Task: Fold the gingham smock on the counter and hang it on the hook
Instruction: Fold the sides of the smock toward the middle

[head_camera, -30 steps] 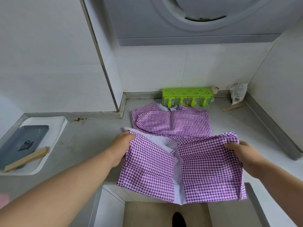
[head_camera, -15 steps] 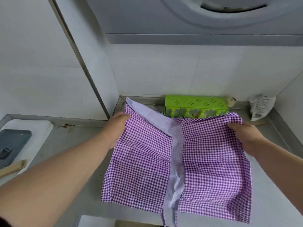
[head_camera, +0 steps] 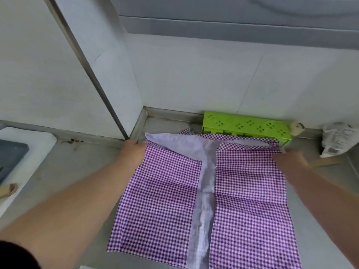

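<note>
The gingham smock (head_camera: 169, 191) lies spread on the counter (head_camera: 81, 171) in front of the green rack (head_camera: 246, 127), its far edge almost touching the rack's base and its near edge reaching toward you. Your left hand (head_camera: 134, 152) grips the far left corner of the cloth, fingers curled under the hem; your right hand (head_camera: 289, 158) is blurred, but it seems to pinch the far right corner just short of the rack's right end, so treat that grip as likely, not certain. Judging from how the cloth lies, you have one lengthwise fold down: two purple checked panels lie flat with a pale strip of the lining showing between them, running from the rack straight back to you. That leaves the smock wide and long, so I'd say you are early to midway through the folding. More folds are left, then the hanging, and no hook shows in this view. To the rack's right sit a crumpled packet (head_camera: 338, 140) and a small wooden stick (head_camera: 326, 162).
</note>
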